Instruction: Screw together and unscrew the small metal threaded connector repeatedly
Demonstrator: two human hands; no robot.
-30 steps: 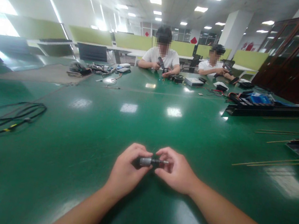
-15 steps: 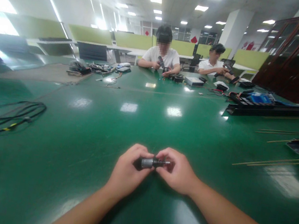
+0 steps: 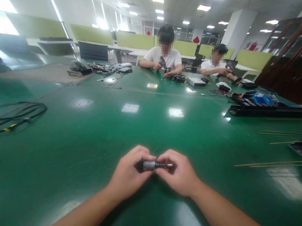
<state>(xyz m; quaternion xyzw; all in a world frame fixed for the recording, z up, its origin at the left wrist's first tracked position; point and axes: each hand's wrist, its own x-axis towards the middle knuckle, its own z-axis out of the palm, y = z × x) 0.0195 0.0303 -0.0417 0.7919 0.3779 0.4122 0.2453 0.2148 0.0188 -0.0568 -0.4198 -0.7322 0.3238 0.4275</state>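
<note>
My left hand (image 3: 133, 173) is wrapped round the grey body of a small cylindrical tool (image 3: 148, 165), grey and black, lying level and pointing right. Its left end is dark and partly hidden in my palm. From the tool's right side runs a thin black-and-metal shaft (image 3: 170, 165) into the curl of my right hand (image 3: 177, 170). There, thumb and fingers close round the black front part. Both hands stay close together over the green tabletop (image 3: 107, 133), and my fingers hide the tool's underside. Its exact kind cannot be made out.
Black cables (image 3: 24, 116) lie coiled at the left. Thin rods (image 3: 277, 163) stick out at the right, beyond a black channel-shaped bar (image 3: 271, 112) further back. Two people (image 3: 163, 58) sit across the table holding dark tools, among boxes and loose parts.
My right thumb and fingers have shifted slightly left along the front of the tool. The left hand is nearly unmoved.
</note>
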